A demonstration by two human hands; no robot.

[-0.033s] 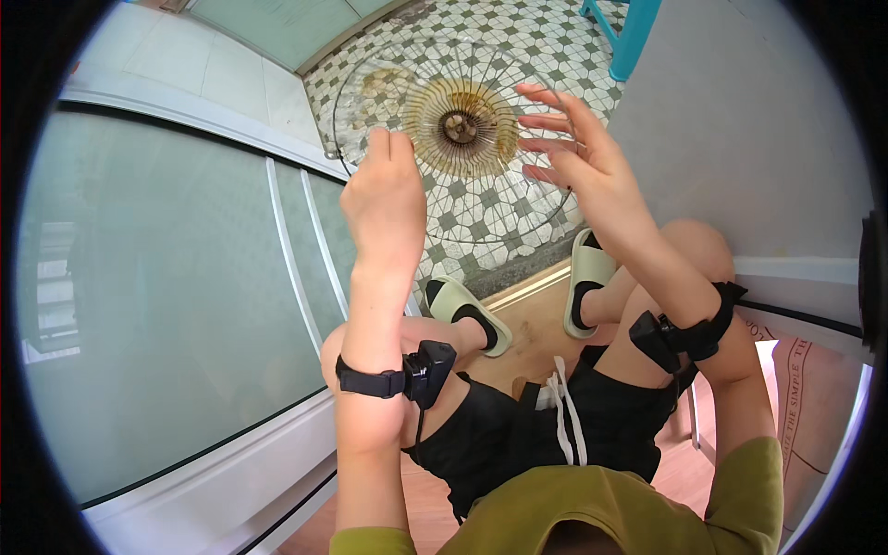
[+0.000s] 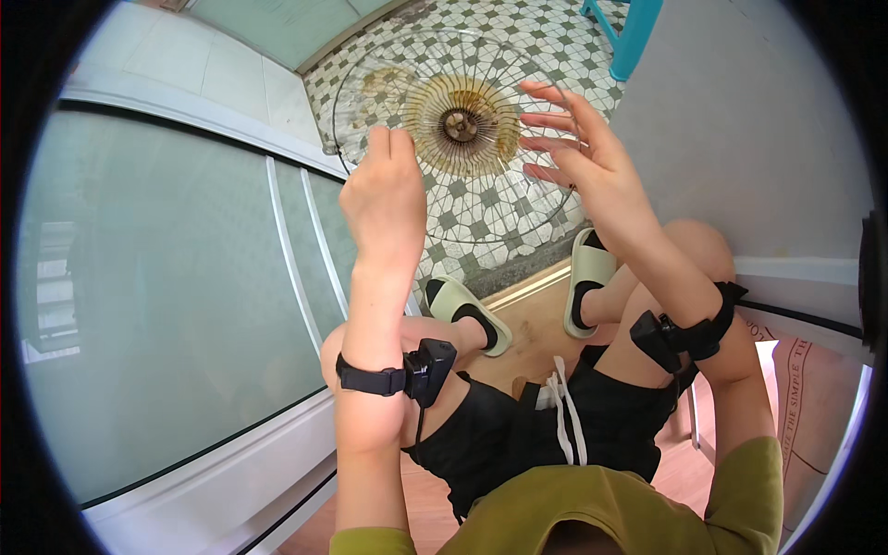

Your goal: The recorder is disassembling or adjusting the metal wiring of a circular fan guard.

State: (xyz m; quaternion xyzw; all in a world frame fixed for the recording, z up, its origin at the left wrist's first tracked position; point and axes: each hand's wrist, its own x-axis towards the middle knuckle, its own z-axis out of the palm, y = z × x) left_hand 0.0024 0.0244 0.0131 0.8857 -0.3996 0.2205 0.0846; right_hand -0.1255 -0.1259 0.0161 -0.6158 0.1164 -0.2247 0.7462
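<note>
A round wire fan guard [image 2: 462,190] is held up over the tiled floor, its thin wires running out from a small hub to a wide rim. Brownish-yellow staining shows around the middle. At the guard's near left edge, my left hand [image 2: 384,199] is closed on the rim, though its fingertips are partly hidden. My right hand [image 2: 592,153] is at the right edge, fingers spread and stretched inward across the wires, touching the rim. Black straps with small devices sit on both my forearms.
Green-and-white patterned tiles [image 2: 462,222] lie beneath the guard, beyond a door sill [image 2: 527,289]. A frosted glass sliding door [image 2: 176,277] stands on the left and a grey panel [image 2: 758,139] on the right. Part of a blue stool [image 2: 634,42] shows at the far right.
The guard's far rim has risen very slightly away from me. Both hands keep nearly the same places.
</note>
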